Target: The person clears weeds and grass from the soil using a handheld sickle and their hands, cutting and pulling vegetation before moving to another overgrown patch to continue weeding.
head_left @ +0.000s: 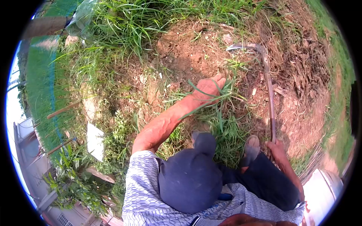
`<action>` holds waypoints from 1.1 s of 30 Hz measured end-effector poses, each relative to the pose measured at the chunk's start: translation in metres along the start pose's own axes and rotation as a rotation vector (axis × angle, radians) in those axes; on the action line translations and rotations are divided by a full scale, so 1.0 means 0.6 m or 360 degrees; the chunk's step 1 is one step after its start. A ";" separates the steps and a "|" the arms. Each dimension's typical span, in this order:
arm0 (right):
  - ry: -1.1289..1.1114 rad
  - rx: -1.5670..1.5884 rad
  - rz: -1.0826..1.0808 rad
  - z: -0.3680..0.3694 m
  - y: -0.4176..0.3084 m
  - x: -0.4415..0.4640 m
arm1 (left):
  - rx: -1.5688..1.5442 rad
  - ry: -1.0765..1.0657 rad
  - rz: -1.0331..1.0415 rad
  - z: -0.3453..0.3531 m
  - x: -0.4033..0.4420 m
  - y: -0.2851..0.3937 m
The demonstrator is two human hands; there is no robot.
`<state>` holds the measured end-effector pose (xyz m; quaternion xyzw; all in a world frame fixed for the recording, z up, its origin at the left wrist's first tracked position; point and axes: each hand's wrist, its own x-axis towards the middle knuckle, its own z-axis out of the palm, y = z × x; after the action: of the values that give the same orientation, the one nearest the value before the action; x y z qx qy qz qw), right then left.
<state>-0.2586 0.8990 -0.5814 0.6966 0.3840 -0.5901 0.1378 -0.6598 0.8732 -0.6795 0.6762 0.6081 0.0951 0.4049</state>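
My left hand (209,87) reaches out over the ground in the middle, its fingers closed round some long green grass blades (226,95). The tips of its fingers are partly hidden. At the lower right, my right hand (277,149) is wrapped round the lower end of a long-handled sickle (268,84). The brown handle runs up from that hand, and the thin curved metal blade points left, lying close to the bare soil above my left hand. Cut or pulled grass (226,132) lies heaped between the left hand and my feet.
Tall green grass (132,26) grows along the top. Dry brown plant matter (301,52) lies at the right. A white slab (95,142) and leafy weeds are on the left, near green netting (41,83). My knee (190,180) and shoe (250,150) are close below.
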 end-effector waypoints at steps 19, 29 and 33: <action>0.0436 0.0282 -0.0275 0.042 -0.033 -0.091 | -0.2483 0.1041 -0.0341 -0.157 -0.032 -0.130; 0.0638 0.0119 -0.0413 0.072 -0.077 -0.181 | -0.3284 0.1495 -0.0045 -0.125 -0.070 -0.151; 0.0795 -0.0007 -0.0771 0.048 -0.074 -0.171 | -0.3234 0.1294 -0.0031 -0.139 -0.086 -0.126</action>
<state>-0.3109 0.8720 -0.4824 0.7078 0.5614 -0.4163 -0.1030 -0.7802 0.8577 -0.6565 -0.0603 0.3394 0.7654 0.5435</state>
